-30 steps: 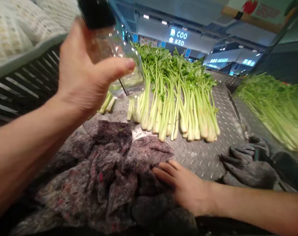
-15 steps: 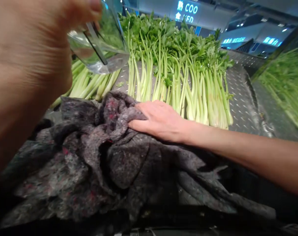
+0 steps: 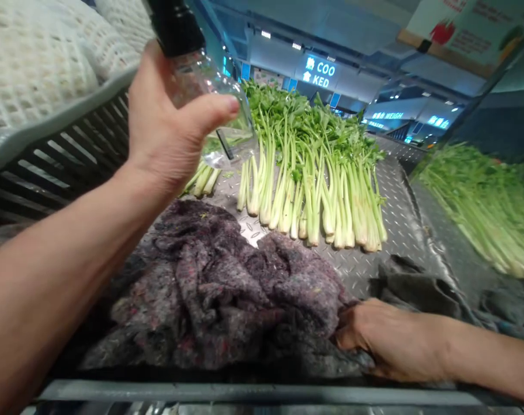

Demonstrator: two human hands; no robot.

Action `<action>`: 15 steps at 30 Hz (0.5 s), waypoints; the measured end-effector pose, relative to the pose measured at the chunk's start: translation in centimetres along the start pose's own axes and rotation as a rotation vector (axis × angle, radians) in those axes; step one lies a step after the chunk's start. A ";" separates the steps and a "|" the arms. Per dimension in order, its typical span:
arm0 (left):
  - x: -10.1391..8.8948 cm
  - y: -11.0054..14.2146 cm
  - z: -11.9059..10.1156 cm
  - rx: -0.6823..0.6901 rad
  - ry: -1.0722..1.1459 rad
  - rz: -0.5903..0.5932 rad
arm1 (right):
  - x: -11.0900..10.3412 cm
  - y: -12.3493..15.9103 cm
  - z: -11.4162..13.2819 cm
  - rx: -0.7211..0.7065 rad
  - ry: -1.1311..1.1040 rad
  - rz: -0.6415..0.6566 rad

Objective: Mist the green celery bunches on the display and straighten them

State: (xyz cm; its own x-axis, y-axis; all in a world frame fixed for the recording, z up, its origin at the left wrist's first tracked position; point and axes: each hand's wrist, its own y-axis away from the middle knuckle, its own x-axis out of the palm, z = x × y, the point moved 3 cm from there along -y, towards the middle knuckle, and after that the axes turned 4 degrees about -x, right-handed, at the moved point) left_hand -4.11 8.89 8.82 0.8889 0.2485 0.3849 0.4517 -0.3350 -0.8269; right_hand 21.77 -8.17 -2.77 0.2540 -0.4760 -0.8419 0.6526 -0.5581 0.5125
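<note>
My left hand (image 3: 170, 124) is wrapped around a clear bottle (image 3: 240, 115) with a black top and a dark tube inside, raised above the shelf. At the lower right, my right hand (image 3: 374, 334) grips the edge of a speckled grey felt blanket (image 3: 227, 276), its fingertips hidden in the folds. The blanket lies bunched along the front of the shelf. Behind it, celery (image 3: 305, 178) lies in a row, leaves toward the back and pale stalk ends toward me. A few more stalks (image 3: 203, 180) show under the bottle.
On the left stands a grey slatted crate (image 3: 71, 138) with white netted bundles (image 3: 32, 63). A mirrored panel (image 3: 482, 213) on the right reflects the celery. The shelf has a metal tread-plate surface (image 3: 400, 202) and a front rail (image 3: 262, 393). A hanging sign (image 3: 469, 34) is overhead.
My right hand has moved right and nearer to me, and the blanket is now spread differently, with its back edge further from the celery. My left hand and the bottle appear farther from the camera.
</note>
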 end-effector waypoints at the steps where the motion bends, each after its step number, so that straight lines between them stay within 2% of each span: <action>1: -0.1 0.2 -0.7 -0.022 0.001 0.025 | 0.0 -0.3 0.3 -0.019 0.046 -0.017; 3: -0.4 0.2 -2.1 -0.058 -0.004 0.092 | 0.0 -1.8 1.3 -0.105 0.122 -0.078; 6: -0.8 -0.1 -3.3 -0.099 0.028 0.195 | -0.1 -6.2 3.8 -0.201 0.171 -0.184; 9: -1.2 -0.4 -3.4 -0.147 0.061 0.184 | -1.1 -12.0 6.7 -0.277 0.168 -0.211; 12: -1.7 -0.6 -3.1 -0.192 0.041 0.145 | -4.0 -17.5 8.4 -0.290 0.141 -0.237; 15: -2.7 -1.4 -3.4 -0.089 -0.059 0.121 | -8.0 -21.2 7.9 -0.203 0.063 -0.441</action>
State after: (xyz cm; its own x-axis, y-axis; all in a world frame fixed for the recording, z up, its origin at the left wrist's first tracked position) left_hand -6.85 5.63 10.35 0.9323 0.2537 0.2578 0.3491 -0.4442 -0.8251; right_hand 0.25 2.16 -5.54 -0.0391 -0.1786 -0.9831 0.8322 -0.5505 0.0670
